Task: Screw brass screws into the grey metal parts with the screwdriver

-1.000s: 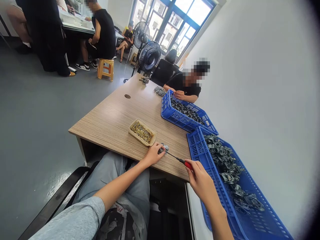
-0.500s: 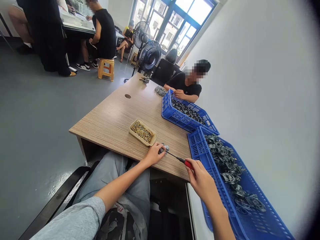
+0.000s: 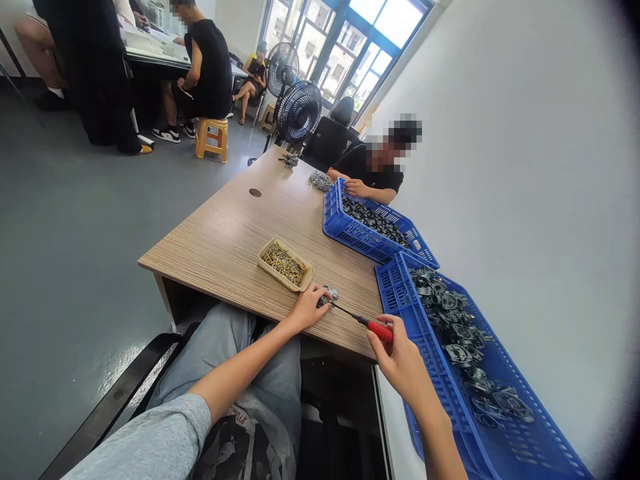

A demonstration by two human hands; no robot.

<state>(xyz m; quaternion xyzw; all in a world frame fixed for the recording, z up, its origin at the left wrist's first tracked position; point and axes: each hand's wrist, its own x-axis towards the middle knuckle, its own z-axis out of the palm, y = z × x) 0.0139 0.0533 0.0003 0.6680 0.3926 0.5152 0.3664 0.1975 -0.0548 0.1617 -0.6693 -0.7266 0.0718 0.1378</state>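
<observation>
Grey metal part (image 3: 333, 293): it lies at my left hand (image 3: 309, 308) over the table (image 3: 215, 240), near the front edge; it is mostly hidden, so I cannot tell whether it sits flat. Should it rock, the tool would slide off.
Left hand: thumb and fingers are clamped on the part, very near the tool's end. That is my main worry, since a slipping tip would jab them.
Screwdriver (image 3: 381, 331): its thin shaft slants from the red handle down to the part. I cannot make out whether the tip is seated; if not, a push at this tilt could scratch the metal.
Right hand (image 3: 404, 355): thumb and fingers grip the handle, well apart from the left hand. A loose pinch, or a wrist off the shaft's line, would let the tip skate.
Screw tray (image 3: 276, 278): piled with brassy screws (image 3: 284, 261), just beside the left hand. A careless draw back could, I think, knock it and scatter them.
Nearer blue crate (image 3: 535, 440): holds loose castings (image 3: 447, 310) beside the right arm. An elbow swinging wide could bump it.
Farther blue crate (image 3: 353, 243): a co-worker's hand (image 3: 357, 188) is at its rim; a shove there might jolt the nearer one.
</observation>
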